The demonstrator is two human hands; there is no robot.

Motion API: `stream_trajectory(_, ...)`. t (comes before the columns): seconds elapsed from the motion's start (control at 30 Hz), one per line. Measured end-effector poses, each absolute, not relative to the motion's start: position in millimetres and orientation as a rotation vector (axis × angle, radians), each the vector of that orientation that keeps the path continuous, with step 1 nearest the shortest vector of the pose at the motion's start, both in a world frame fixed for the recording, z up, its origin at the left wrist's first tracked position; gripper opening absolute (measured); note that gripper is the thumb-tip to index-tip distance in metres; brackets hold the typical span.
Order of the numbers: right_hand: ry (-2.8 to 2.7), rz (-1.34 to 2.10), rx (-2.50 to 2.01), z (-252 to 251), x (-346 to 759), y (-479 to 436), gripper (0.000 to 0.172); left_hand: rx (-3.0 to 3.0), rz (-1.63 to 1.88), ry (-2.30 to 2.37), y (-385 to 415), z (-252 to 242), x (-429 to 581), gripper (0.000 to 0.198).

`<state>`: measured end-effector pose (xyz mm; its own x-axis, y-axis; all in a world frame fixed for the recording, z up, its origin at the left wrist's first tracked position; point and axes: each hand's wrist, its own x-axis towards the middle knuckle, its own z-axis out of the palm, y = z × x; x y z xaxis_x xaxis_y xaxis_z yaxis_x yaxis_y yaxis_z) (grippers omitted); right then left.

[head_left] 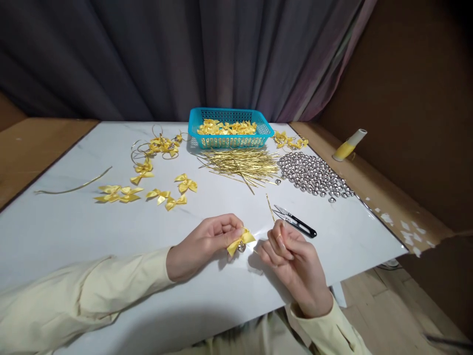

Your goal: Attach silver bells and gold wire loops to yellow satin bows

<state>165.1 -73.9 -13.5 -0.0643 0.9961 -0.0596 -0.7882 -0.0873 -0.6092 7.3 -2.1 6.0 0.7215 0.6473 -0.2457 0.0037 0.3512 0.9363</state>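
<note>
Between the thumb and fingers of my left hand [214, 239] is a yellow ribbon bow [238, 241], with a small silver bell [241, 247] hanging at its middle. To the right, my right hand [291, 261] is raised with its fingers curled in a pinch around a thin gold twist tie [271, 207], one end sticking up past the fingers. Whether the tie runs to the bow cannot be made out. Just beyond my right hand lie black-handled thread snips [301, 227], blades pointing left.
A blue basket [231, 143] of yellow bows stands at the back. Before it lies a pile of gold twist ties [240, 165], with many silver bells [314, 172] to its right. Loose bows [158, 195] lie at left. A yellow thread spool [347, 146] stands at right.
</note>
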Motion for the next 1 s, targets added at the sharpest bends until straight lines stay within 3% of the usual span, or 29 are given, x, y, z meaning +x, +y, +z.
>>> stream_trajectory(0.27, -0.480, 1.616, -0.487, -15.9, 166.6, -74.6, 0.028, 1.169, 0.421, 0.630, -0.9, 8.1, 6.6, 0.020)
stream_trajectory(0.57, -0.482, 1.648, -0.427, -11.4, 167.3, -75.5, 0.025, 1.779, 0.474, 0.586, 1.6, 19.0, -1.3, 0.008)
stream_trajectory(0.73, -0.464, 1.611, -0.408, -10.2, 168.0, -76.0, 0.026, 2.169, 0.488, 0.351, 5.5, 25.1, -6.7, 0.022)
stream_trajectory(1.0, -0.465, 1.595, -0.390, -9.8, 168.2, -77.3, 0.028, 1.987, 0.436, 0.294, 15.5, 19.5, -6.5, 0.019)
